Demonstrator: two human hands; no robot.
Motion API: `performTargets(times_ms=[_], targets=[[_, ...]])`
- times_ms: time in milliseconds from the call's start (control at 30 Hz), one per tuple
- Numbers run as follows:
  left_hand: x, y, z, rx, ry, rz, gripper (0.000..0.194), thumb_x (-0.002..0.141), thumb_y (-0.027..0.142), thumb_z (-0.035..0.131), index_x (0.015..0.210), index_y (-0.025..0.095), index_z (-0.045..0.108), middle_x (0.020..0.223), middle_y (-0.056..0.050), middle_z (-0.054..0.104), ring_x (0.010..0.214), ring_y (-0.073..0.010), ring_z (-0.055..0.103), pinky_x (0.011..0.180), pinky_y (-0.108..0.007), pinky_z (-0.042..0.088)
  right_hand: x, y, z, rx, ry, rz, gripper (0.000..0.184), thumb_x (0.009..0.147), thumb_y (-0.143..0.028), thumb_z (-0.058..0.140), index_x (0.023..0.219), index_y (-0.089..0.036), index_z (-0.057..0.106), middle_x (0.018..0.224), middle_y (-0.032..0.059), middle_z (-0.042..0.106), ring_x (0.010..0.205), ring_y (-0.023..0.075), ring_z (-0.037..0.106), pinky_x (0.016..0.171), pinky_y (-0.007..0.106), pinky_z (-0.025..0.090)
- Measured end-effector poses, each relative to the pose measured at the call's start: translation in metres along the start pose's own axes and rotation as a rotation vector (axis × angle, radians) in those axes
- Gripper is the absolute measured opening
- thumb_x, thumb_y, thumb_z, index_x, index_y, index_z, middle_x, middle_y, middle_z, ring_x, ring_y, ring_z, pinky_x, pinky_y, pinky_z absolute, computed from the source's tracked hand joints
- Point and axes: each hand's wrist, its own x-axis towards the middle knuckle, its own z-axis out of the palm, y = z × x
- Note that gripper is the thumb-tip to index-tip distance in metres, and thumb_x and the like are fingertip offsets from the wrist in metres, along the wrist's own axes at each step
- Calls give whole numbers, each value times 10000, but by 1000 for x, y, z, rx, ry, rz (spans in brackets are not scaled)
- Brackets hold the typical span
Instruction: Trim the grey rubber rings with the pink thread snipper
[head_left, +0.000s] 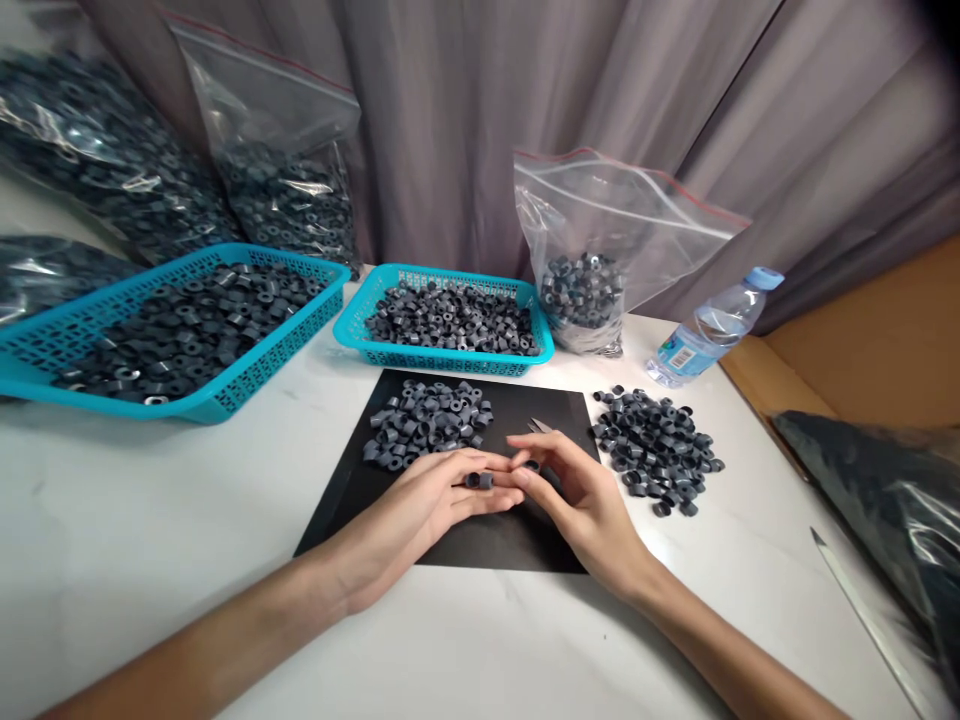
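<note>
My left hand (420, 510) rests on a black mat (450, 545) and pinches a small grey rubber ring (478, 481) at its fingertips. My right hand (581, 495) meets it from the right, fingertips touching the ring, with a metal tool (537, 426), perhaps tweezers, poking out behind its fingers. A pile of grey rings (427, 420) lies on the mat just beyond my left hand. Another pile of rings (656, 447) sits on the white table to the right of my right hand.
Two turquoise baskets of rings stand behind, a large one (247, 385) at left and a smaller one (450, 358) at centre. Zip bags of rings (592, 260) and a water bottle (709, 335) stand at the back. A dark bag (885, 490) and blade-like strip (862, 610) lie right.
</note>
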Motion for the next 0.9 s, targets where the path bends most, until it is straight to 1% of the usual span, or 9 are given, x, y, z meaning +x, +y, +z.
performTargets(times_ms=[100, 167, 300, 400, 500, 600, 733, 800, 900], targets=[[0, 0, -1, 10, -10, -4, 262, 945, 288, 516, 958, 180, 754, 1174, -65, 746, 1146, -277, 677, 1151, -445, 407, 0, 4, 0, 25, 82, -3, 119, 933, -309, 649, 1024, -234, 635, 968, 40, 667, 912, 191, 629, 832, 321, 513], [-1, 0, -2, -1, 0, 2, 258, 948, 289, 518, 958, 179, 751, 1176, -72, 744, 1159, -274, 672, 1149, -437, 413, 0, 4, 0, -8, 92, -30, 102, 935, -311, 642, 998, -231, 640, 980, 47, 670, 923, 198, 630, 843, 331, 513], [-2, 1, 0, -11, 74, -4, 178, 909, 250, 588, 974, 168, 732, 1169, -93, 747, 1125, -277, 692, 1114, -432, 461, 1, 1, -2, -96, 45, -82, 151, 974, -284, 573, 1083, -244, 670, 1066, 64, 685, 985, 213, 639, 922, 379, 506], [-2, 0, 3, 6, 121, -10, 168, 891, 236, 614, 995, 164, 725, 1157, -103, 752, 1109, -280, 698, 1069, -439, 509, -1, -1, -2, -122, 9, -89, 180, 979, -268, 566, 1122, -254, 673, 1105, 70, 691, 1037, 226, 636, 958, 409, 506], [-3, 0, 3, 58, 83, 15, 203, 916, 265, 576, 1000, 176, 737, 1193, -96, 740, 1185, -273, 655, 1063, -426, 515, -3, 0, 0, -73, 65, -54, 240, 950, -274, 622, 1189, -259, 617, 1146, 73, 670, 968, 203, 651, 909, 383, 544], [-5, 2, 2, 118, 84, 3, 218, 910, 277, 585, 1039, 195, 740, 1218, -84, 731, 1200, -270, 648, 1097, -426, 478, -4, 4, 3, 16, 116, -39, 278, 918, -269, 673, 1173, -257, 563, 1125, 60, 648, 925, 174, 661, 884, 346, 566], [-5, 5, 1, 160, 90, -29, 271, 857, 266, 675, 1120, 215, 716, 1254, -71, 713, 1184, -262, 660, 1136, -407, 424, -3, 7, 4, 36, 100, -40, 311, 912, -258, 682, 1184, -256, 530, 1026, 43, 662, 941, 179, 671, 890, 356, 572], [-3, 6, 1, 184, 65, -5, 293, 834, 255, 697, 1123, 212, 712, 1247, -69, 714, 1198, -260, 649, 1132, -398, 421, -3, 7, 4, 31, 89, -48, 325, 915, -251, 677, 1202, -255, 523, 1038, 50, 670, 954, 186, 672, 894, 370, 572], [-1, 5, 2, 280, 64, 30, 303, 805, 274, 727, 1101, 212, 713, 1200, -69, 733, 1210, -275, 632, 1128, -431, 403, -3, 6, 4, 35, 75, -64, 336, 920, -252, 671, 1222, -256, 523, 1062, 61, 679, 957, 192, 675, 890, 386, 573]])
